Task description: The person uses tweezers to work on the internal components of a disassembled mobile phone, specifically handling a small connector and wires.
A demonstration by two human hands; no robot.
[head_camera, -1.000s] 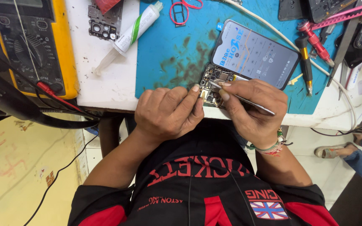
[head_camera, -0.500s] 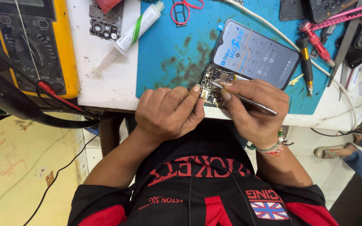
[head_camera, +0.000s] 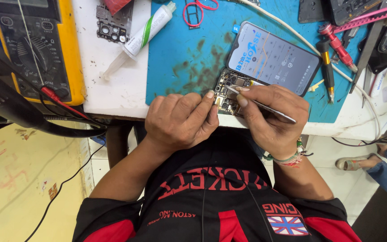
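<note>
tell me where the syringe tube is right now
In the head view the white syringe tube lies slanted on the white part of the bench, upper left of both hands, between the yellow multimeter and the blue mat.

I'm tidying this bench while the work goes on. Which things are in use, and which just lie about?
In use: left hand, right hand, tweezers, opened phone, lit phone screen.
Lying about: yellow multimeter, syringe tube, screwdrivers, red loop.
</note>
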